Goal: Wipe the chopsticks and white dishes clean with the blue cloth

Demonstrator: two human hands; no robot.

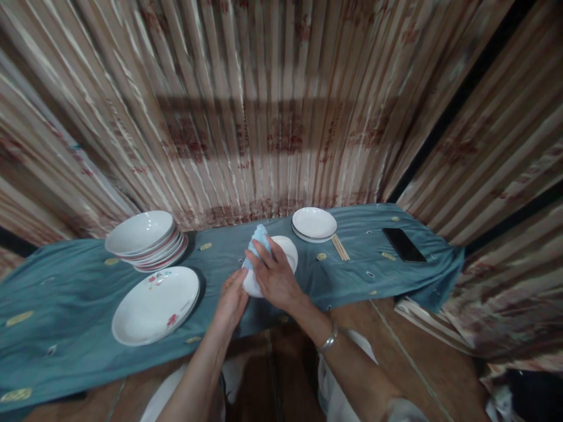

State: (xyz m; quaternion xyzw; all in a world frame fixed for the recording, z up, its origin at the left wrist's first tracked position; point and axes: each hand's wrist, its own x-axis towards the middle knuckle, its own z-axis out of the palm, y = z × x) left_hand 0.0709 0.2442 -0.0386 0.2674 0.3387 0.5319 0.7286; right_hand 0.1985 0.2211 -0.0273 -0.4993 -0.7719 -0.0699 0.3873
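Note:
A small white plate [288, 253] is held above the near edge of the cloth-covered table, tilted toward me. My left hand [232, 300] grips its left rim, the thumb on top and the fingers mostly hidden beneath. Over the plate's face, my right hand [276, 274] presses a light blue cloth [260, 235] with bent fingers. Part of the cloth sticks out past the fingertips at the far side. A silver bracelet sits on my right wrist.
Stacked bowls [145, 237] stand at the back left, with large flower-patterned plates [153, 305] in front. Small white plates [314, 223] are stacked behind the held plate, chopsticks [340, 247] beside them. A black phone [403, 244] lies right on the teal tablecloth [360, 275]. Curtains [281, 117] hang behind.

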